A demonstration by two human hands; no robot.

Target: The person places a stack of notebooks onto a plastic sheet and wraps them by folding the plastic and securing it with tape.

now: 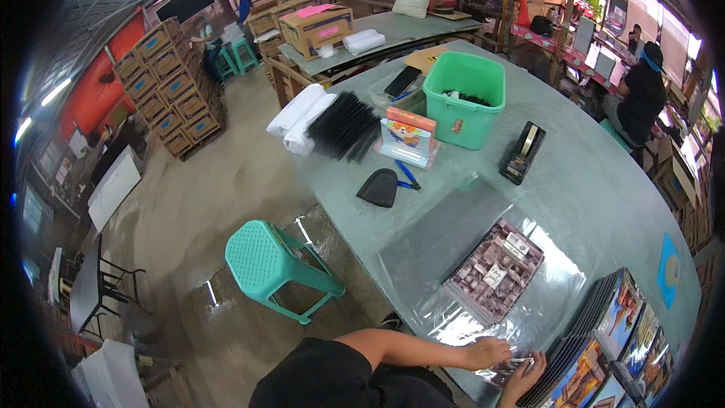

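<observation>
At the near edge of the grey-green table, my left hand is closed on clear plastic film. My right hand pinches the same crinkled, shiny plastic film just beside it. Beyond my hands lies a stack of patterned brownish-pink booklets, resting on clear plastic sleeves spread flat on the table. Right of my hands stand stacks of black-bound calendars or books with colourful photo covers. The fingertips are partly hidden by glare on the plastic.
On the table are a black tape dispenser, green bin, blue-handled pliers, black pouch, black strips and a blue sheet. A teal stool stands left. Stacked cartons and people are farther off.
</observation>
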